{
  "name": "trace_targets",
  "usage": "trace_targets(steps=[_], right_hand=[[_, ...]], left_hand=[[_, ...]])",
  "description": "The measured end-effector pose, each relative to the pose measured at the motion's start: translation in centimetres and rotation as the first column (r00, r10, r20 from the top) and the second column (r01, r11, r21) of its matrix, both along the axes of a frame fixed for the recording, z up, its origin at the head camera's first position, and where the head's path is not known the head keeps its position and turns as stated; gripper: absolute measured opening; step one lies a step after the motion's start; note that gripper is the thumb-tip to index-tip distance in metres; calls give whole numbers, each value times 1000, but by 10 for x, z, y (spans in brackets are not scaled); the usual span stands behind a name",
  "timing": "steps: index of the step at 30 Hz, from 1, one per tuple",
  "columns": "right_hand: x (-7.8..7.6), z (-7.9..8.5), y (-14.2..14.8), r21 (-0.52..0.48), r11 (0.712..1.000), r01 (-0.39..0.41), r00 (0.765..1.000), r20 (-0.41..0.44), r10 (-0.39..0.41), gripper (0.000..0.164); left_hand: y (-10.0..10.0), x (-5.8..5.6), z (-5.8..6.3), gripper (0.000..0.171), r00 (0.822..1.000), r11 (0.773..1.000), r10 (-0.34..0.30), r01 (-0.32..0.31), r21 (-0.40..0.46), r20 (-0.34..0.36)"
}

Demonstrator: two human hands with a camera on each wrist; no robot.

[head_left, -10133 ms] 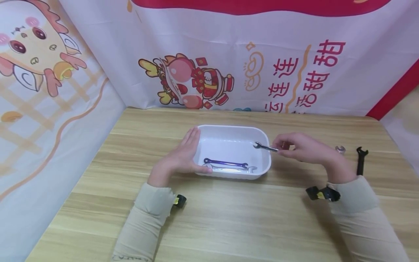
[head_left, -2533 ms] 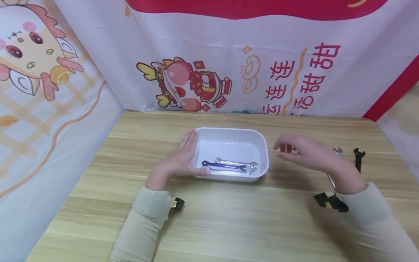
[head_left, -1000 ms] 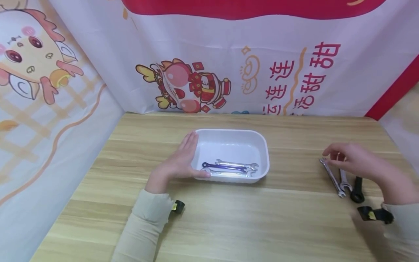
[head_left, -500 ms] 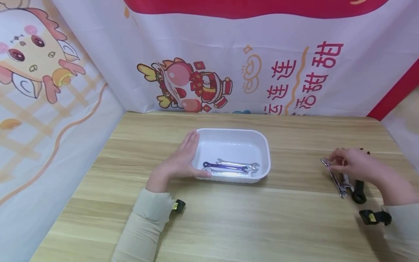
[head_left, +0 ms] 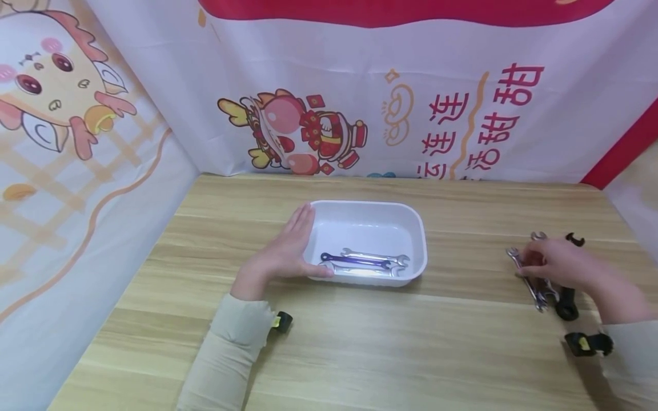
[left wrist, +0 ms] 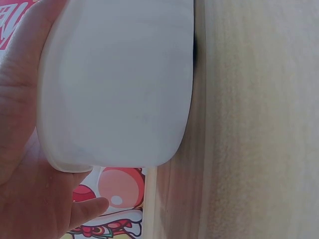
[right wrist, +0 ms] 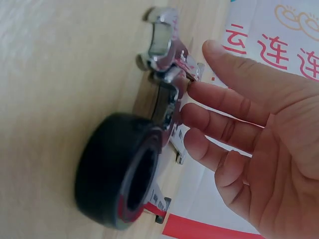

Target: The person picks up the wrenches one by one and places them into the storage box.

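Note:
My left hand (head_left: 283, 251) rests against the left end of a white tray (head_left: 418, 240), fingers straight along the side and thumb over the front rim. A purple wrench (head_left: 357, 261) lies in the tray between two silver wrenches, one behind it (head_left: 372, 255) and one along the front wall (head_left: 360, 269). At the right my right hand (head_left: 560, 262) is over three more wrenches. Its thumb and fingertips, apart in the right wrist view, are right at a slim silver wrench (head_left: 529, 291). A second silver wrench (head_left: 538, 235) and a black wrench (head_left: 567, 308) are partly hidden by the hand.
A wooden table (head_left: 390, 348) carries everything. Printed cloth (head_left: 390, 114) hangs along its back edge, and another cloth (head_left: 61, 188) stands at its left side.
A silver wrench that my right hand held over the tray earlier now lies in it. The right hand has since moved right and down to the loose wrenches. My left hand stays put.

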State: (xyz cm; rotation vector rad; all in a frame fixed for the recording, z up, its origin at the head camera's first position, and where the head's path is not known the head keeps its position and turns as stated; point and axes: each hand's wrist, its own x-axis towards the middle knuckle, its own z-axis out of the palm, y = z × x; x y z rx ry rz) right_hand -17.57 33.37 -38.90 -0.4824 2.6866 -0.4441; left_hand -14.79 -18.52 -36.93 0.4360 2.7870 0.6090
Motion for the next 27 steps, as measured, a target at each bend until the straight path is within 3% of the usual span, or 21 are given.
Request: trace_targets(steps=[6, 20, 27], right_hand=[[-1, -4, -4, 23, 999, -26, 998, -52, 27, 15], [1, -4, -39, -3, 999, -50, 999, -18, 50, 10], [3, -4, -51, -9, 995, -102, 994, -31, 102, 10]], left_hand=[[1, 0, 0, 142, 1000, 1000, -6, 6, -1, 1], [0, -1, 1, 143, 1000, 1000, 0, 1, -8, 12], [0, -1, 2, 143, 999, 999, -42, 42, -32, -6]])
